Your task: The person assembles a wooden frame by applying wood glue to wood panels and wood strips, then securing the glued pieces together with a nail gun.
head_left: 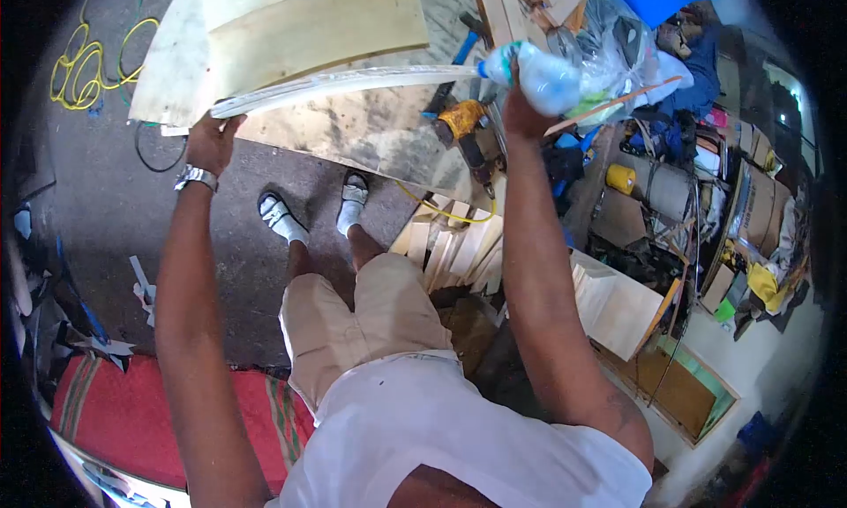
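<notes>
My left hand [212,144], with a metal watch on the wrist, is closed on the left end of a long, thin, curved wood strip [353,83] whose narrow edge looks white. My right hand [527,115] grips a plastic bottle [549,80] with whitish-blue contents. The bottle lies tilted sideways, its blue cap pointing left, right at the strip's far right end. Beneath the strip is a stained plywood board [353,142], and behind it a pale curved wood panel [318,23].
An orange-and-black power drill [465,138] and a blue-handled hammer [468,45] lie on the board. Wood offcuts [454,248] are stacked below its right side. A yellow cable [84,71] coils on the floor at left. Plastic bags [618,49] and clutter fill the right.
</notes>
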A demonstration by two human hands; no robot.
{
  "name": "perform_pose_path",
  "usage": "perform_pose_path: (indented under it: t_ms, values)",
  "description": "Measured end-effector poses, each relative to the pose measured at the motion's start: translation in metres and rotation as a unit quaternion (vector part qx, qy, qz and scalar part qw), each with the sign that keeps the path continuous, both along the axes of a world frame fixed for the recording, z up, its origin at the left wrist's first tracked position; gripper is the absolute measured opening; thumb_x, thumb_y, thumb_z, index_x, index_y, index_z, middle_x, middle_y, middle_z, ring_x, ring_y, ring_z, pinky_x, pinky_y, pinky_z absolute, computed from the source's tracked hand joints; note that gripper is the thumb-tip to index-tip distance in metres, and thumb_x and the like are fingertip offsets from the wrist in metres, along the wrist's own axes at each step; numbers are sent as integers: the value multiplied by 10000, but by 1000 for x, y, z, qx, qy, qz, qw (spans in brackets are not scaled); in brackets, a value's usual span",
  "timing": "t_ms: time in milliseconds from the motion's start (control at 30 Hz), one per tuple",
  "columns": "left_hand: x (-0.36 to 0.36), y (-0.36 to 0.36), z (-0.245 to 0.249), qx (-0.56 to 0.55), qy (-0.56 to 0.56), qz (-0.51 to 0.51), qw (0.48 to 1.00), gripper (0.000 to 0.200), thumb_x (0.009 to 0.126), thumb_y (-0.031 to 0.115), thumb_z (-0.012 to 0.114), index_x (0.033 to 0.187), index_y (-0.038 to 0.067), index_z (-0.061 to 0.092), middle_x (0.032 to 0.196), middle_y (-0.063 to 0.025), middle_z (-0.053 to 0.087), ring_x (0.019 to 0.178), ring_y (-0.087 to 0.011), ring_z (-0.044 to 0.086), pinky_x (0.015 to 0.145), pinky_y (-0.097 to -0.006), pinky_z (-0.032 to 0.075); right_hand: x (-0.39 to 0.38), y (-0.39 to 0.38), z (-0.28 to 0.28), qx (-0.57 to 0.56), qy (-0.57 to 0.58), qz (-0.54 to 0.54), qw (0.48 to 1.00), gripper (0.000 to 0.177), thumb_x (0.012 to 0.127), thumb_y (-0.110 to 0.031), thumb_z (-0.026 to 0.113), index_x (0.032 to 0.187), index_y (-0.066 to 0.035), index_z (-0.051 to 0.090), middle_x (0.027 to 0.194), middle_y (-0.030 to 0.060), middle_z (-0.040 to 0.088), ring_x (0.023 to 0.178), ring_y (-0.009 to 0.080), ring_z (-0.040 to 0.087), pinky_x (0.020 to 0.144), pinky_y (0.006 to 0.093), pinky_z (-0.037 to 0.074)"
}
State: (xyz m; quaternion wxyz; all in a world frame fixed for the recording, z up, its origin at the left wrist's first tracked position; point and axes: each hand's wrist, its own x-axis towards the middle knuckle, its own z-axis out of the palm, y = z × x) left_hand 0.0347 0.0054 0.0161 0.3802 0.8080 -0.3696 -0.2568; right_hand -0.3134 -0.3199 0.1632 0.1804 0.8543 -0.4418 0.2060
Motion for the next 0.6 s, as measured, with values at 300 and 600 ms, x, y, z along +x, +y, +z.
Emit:
perform_pose_path:
  t_ms: [300,600]
  values:
    - [-8,-5,19,0,-55,-2,998,315,850,254,691,1127,111,648,1031,-149,686,954,-340,654,805,-402,528,155,139,26,209,-375,291,855,275,786,-183,660,1020,-39,640,941,137,651,878,310,638,779,388,504]
    - [-9,17,34,-64,-44,-27,997,296,867,253,652,1106,82,620,1011,-184,669,912,-375,641,770,-428,521,258,249,30,389,-428,326,748,241,773,-95,638,999,-13,624,968,167,646,919,321,653,804,376,525]
